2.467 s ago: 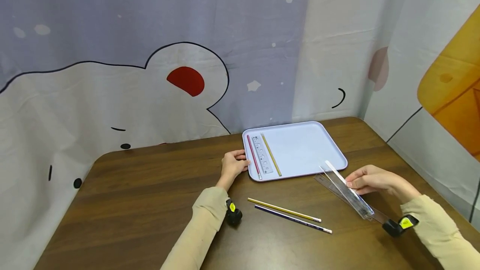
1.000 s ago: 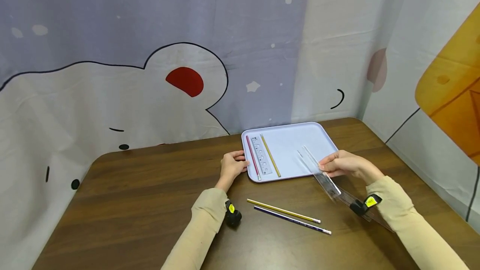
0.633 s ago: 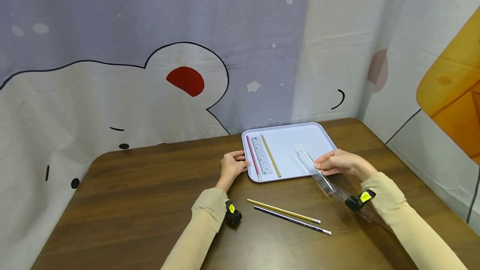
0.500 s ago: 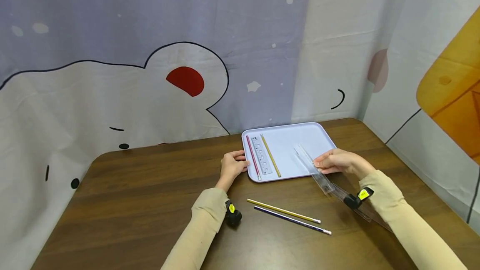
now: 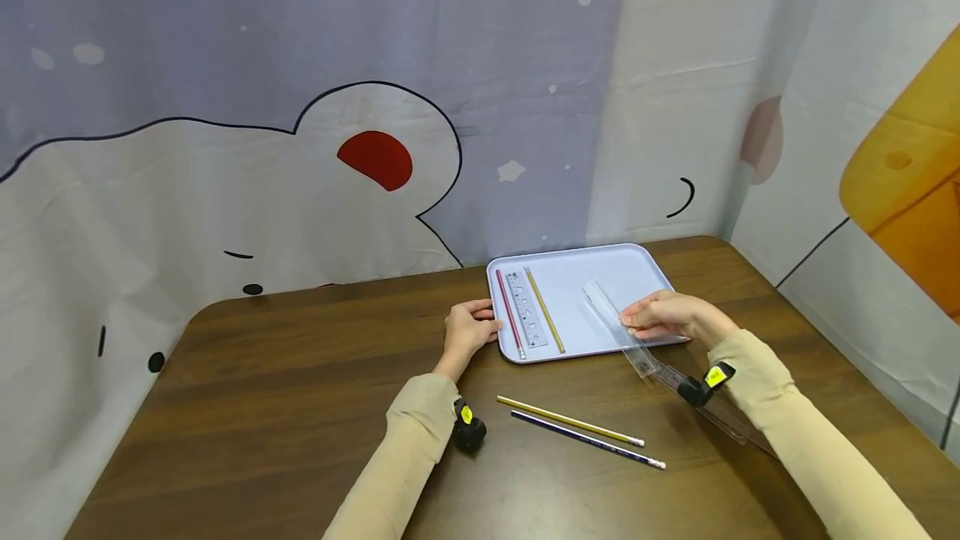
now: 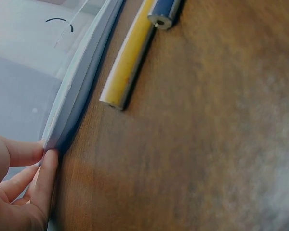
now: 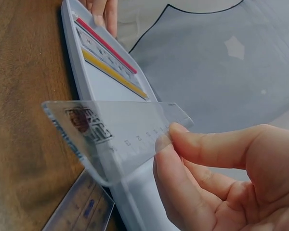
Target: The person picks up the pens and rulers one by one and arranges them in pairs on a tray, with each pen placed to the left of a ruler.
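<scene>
My left hand [image 5: 467,332] pinches the left rim of the pale lavender tray [image 5: 592,263]; the left wrist view has thumb and fingertips at its edge. With thumb and fingertips, my right hand [image 5: 671,315] holds a clear ruler [image 7: 130,130] by one edge. That ruler slants over the tray's front edge, its far end above the bare right part. In the tray lie a red pencil [image 5: 510,313], a small stencil ruler [image 5: 528,311] with cut-out shapes and a yellow pencil [image 5: 545,311], side by side at the left.
Another clear ruler [image 7: 82,207] lies on the table by the tray's front edge, partly beneath my right wrist. In front of the tray are a yellow pencil [image 5: 570,421] and a dark blue pencil [image 5: 588,440]. A printed curtain [image 5: 360,215] hangs behind the table.
My right hand has carried the clear ruler left and away from me, from the tray's front right corner to over the tray, turning it flatter. The left hand has stayed at the rim.
</scene>
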`<state>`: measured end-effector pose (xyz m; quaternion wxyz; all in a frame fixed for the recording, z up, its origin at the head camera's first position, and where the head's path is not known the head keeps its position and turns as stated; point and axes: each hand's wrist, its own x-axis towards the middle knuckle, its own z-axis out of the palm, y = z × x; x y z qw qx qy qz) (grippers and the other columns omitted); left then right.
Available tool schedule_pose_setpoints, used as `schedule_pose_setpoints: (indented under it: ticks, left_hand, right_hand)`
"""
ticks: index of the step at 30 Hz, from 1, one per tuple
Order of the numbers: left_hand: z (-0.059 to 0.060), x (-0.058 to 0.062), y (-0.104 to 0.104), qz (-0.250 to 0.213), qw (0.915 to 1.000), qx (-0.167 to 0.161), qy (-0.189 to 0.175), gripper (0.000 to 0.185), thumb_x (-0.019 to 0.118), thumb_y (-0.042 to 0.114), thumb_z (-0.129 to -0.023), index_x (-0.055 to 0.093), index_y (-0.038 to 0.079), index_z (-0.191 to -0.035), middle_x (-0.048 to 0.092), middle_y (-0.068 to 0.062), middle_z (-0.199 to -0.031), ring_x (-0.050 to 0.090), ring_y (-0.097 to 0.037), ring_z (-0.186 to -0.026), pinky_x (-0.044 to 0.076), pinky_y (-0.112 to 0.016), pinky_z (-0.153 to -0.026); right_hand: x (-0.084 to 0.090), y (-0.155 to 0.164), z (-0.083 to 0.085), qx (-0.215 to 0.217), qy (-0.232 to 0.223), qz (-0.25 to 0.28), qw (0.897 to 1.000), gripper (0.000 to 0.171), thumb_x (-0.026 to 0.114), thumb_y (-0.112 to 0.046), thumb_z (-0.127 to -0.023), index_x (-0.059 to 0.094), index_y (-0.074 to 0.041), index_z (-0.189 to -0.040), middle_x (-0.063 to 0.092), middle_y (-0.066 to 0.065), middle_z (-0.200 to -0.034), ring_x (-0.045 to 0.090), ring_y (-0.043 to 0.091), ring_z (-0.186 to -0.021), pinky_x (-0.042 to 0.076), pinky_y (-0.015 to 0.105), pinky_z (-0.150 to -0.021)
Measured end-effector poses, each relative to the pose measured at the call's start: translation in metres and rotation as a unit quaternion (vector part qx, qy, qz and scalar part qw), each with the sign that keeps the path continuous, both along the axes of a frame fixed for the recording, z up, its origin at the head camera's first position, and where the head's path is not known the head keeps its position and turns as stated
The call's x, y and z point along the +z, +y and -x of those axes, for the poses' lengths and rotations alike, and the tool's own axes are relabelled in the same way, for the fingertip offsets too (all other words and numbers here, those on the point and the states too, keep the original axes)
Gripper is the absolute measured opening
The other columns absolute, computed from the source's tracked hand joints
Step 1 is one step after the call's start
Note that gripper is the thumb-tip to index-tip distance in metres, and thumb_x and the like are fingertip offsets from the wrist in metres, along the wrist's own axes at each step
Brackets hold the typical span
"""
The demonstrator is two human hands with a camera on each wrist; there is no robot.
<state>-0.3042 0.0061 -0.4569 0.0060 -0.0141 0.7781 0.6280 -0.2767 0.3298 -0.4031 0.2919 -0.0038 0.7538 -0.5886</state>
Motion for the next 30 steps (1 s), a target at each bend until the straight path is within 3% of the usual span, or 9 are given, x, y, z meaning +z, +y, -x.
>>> schedule_pose_setpoints:
  ticks: [10, 30]
  left_hand:
    - [0.0, -0.001, 0.0, -0.004, 0.9999, -0.003, 0.013, 0.042, 0.07, -0.01, -0.075, 0.066, -0.005, -0.117, 0.071, -0.023, -0.099, 0.064, -0.013, -0.064, 0.061, -0.026, -0.059]
    - [0.002, 0.001, 0.0, -0.003, 1.0, 0.001, 0.006, 0.041, 0.071, -0.01, -0.075, 0.066, -0.004, -0.116, 0.07, -0.023, -0.1, 0.066, -0.013, -0.065, 0.061, -0.026, -0.06]
  right_hand:
    - [-0.005, -0.004, 0.012, -0.002, 0.001, -0.003, 1.0, 0.028, 0.051, 0.0, -0.094, 0.051, 0.015, -0.119, 0.066, -0.007, -0.08, 0.062, 0.001, -0.074, 0.057, 0.013, -0.073]
    - [-0.001, -0.016, 0.028, -0.014, -0.021, 0.011, 1.0, 0.017, 0.052, 0.001, -0.094, 0.057, 0.005, -0.109, 0.068, -0.006, -0.079, 0.064, 0.002, -0.073, 0.057, 0.013, -0.072]
